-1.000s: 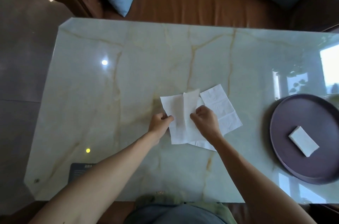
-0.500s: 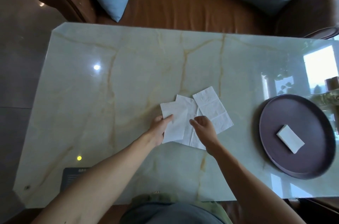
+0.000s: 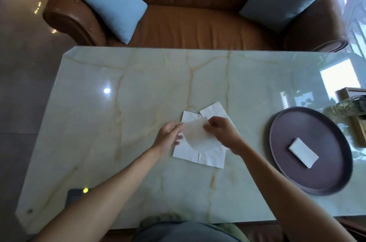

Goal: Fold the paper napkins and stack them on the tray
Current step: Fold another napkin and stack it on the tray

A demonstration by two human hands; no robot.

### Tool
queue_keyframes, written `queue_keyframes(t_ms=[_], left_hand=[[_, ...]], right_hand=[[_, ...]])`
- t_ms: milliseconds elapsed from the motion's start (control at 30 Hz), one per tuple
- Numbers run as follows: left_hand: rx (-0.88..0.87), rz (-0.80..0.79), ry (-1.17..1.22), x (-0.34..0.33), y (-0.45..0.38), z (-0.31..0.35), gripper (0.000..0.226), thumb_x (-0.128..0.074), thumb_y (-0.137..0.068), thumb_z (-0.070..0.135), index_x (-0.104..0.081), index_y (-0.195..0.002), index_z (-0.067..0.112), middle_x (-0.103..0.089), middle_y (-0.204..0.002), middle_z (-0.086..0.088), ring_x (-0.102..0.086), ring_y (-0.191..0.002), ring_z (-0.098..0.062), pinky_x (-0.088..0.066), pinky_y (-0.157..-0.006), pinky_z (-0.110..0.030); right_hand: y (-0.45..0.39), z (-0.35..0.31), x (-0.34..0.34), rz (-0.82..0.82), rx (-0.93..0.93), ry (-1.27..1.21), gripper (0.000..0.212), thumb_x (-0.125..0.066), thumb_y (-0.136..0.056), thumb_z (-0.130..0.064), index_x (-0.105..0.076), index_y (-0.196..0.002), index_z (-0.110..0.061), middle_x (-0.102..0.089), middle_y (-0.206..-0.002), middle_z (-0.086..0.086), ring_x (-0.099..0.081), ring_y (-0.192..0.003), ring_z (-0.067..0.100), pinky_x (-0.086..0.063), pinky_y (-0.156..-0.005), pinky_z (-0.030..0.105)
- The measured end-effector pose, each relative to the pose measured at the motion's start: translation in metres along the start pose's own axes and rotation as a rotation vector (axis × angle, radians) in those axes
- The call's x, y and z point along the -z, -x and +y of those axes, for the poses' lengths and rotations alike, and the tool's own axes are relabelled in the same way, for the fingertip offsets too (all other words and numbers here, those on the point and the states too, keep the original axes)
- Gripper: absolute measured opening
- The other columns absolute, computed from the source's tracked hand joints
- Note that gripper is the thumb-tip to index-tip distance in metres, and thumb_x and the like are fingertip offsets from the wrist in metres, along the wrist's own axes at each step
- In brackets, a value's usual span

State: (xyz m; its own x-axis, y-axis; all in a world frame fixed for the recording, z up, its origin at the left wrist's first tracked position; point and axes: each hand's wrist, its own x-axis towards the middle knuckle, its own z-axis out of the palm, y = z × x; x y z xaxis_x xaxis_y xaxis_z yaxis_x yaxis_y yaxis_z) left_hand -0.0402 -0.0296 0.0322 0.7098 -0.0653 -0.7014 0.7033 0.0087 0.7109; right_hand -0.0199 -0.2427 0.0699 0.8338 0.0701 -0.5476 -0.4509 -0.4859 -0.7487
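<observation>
A white paper napkin [image 3: 198,136] is lifted a little off the marble table, curved, held between both hands. My left hand [image 3: 168,137] pinches its left edge and my right hand [image 3: 221,132] pinches its upper right corner. Under it lie more flat white napkins [image 3: 206,157], one poking out at the back [image 3: 214,110]. At the right stands a round dark purple tray [image 3: 287,142] with one folded napkin [image 3: 303,152] lying on it.
The pale green marble table [image 3: 138,93] reaches past the frame's right side. A brown leather sofa [image 3: 188,23] with two light blue cushions stands behind it. A wooden box [image 3: 352,95] with something shiny sits at the far right, just behind the tray.
Both hands have lifted the top napkin off the pile; it now curves in the air between them. The camera has tilted up, showing more of the sofa.
</observation>
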Motion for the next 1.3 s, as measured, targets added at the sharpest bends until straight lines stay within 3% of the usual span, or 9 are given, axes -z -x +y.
queue_keyframes(t_ms=[100,233,333,467,833,933,1133,1233,1300], left_hand=[[-0.440,0.039,-0.586,0.011,-0.001,0.020,0.077,-0.074,-0.083,0.046,-0.043,-0.148,0.018,-0.045,-0.150,0.006,-0.044,-0.137,-0.011,-0.037,-0.110,-0.029],[-0.820,-0.213,-1.111,-0.010,0.008,0.070,0.053,-0.069,-0.089,0.043,-0.058,-0.139,0.029,-0.044,-0.155,0.008,-0.035,-0.145,-0.012,-0.031,-0.116,-0.036],[-0.786,-0.308,-1.171,-0.027,0.012,0.091,0.024,-0.066,-0.093,0.042,-0.071,-0.113,0.029,-0.062,-0.133,0.013,-0.051,-0.129,-0.010,-0.037,-0.110,-0.040],[-0.638,-0.347,-1.089,-0.039,0.023,0.103,0.019,-0.062,-0.096,0.039,-0.072,-0.103,0.023,-0.073,-0.105,0.012,-0.066,-0.103,-0.010,-0.050,-0.096,-0.038],[-0.571,-0.310,-0.968,-0.053,0.034,0.105,0.022,-0.060,-0.099,0.035,-0.074,-0.092,0.019,-0.070,-0.082,0.010,-0.058,-0.071,-0.002,-0.045,-0.069,-0.022],[-0.559,-0.276,-0.962,-0.043,0.033,0.109,0.021,-0.061,-0.099,0.035,-0.075,-0.094,0.020,-0.073,-0.087,0.007,-0.063,-0.076,-0.005,-0.049,-0.074,-0.025],[-0.538,-0.267,-0.978,-0.044,0.034,0.115,0.020,-0.060,-0.099,0.035,-0.075,-0.096,0.021,-0.075,-0.091,0.005,-0.067,-0.083,-0.011,-0.051,-0.077,-0.029],[-0.534,-0.270,-1.008,-0.047,0.036,0.118,0.019,-0.060,-0.100,0.033,-0.075,-0.097,0.021,-0.072,-0.089,0.011,-0.063,-0.080,-0.005,-0.047,-0.074,-0.024],[-0.535,-0.291,-1.038,-0.049,0.038,0.120,0.019,-0.060,-0.100,0.033,-0.074,-0.096,0.022,-0.072,-0.089,0.012,-0.064,-0.084,-0.006,-0.050,-0.078,-0.029]], right_hand=[[0.001,-0.016,0.016,-0.086,0.128,0.481,0.031,-0.065,-0.095,-0.022,-0.053,-0.067,-0.028,-0.055,-0.070,-0.006,-0.051,-0.071,0.019,-0.043,-0.066,0.034],[0.009,-0.038,0.037,-0.195,0.207,0.704,0.023,-0.063,-0.096,-0.024,-0.063,-0.074,-0.020,-0.063,-0.075,-0.001,-0.057,-0.076,0.024,-0.045,-0.068,0.035],[0.014,-0.044,0.051,-0.222,0.221,0.708,0.015,-0.067,-0.093,-0.029,-0.077,-0.091,-0.018,-0.073,-0.087,0.002,-0.067,-0.082,0.024,-0.053,-0.076,0.038],[0.016,-0.040,0.068,-0.188,0.220,0.684,0.019,-0.070,-0.089,-0.033,-0.076,-0.080,-0.018,-0.073,-0.080,0.004,-0.067,-0.078,0.028,-0.055,-0.074,0.043],[0.021,-0.037,0.102,-0.158,0.216,0.638,0.016,-0.072,-0.091,-0.032,-0.082,-0.094,-0.019,-0.079,-0.092,0.002,-0.070,-0.087,0.021,-0.055,-0.080,0.030],[0.021,-0.034,0.124,-0.139,0.199,0.648,0.017,-0.070,-0.094,-0.031,-0.081,-0.093,-0.018,-0.074,-0.080,-0.002,-0.063,-0.074,0.010,-0.044,-0.064,0.011],[0.018,-0.023,0.153,-0.101,0.136,0.632,0.018,-0.069,-0.094,-0.025,-0.080,-0.084,-0.015,-0.076,-0.072,-0.002,-0.061,-0.057,-0.003,-0.045,-0.060,0.008],[0.011,-0.012,0.162,-0.080,0.100,0.769,0.014,-0.067,-0.093,-0.016,-0.078,-0.085,-0.016,-0.076,-0.082,0.001,-0.071,-0.079,0.008,-0.054,-0.077,0.021],[0.010,-0.010,0.159,-0.035,0.105,0.773,0.019,-0.073,-0.090,-0.024,-0.077,-0.107,-0.017,-0.076,-0.108,0.003,-0.069,-0.106,0.023,-0.052,-0.095,0.032]])
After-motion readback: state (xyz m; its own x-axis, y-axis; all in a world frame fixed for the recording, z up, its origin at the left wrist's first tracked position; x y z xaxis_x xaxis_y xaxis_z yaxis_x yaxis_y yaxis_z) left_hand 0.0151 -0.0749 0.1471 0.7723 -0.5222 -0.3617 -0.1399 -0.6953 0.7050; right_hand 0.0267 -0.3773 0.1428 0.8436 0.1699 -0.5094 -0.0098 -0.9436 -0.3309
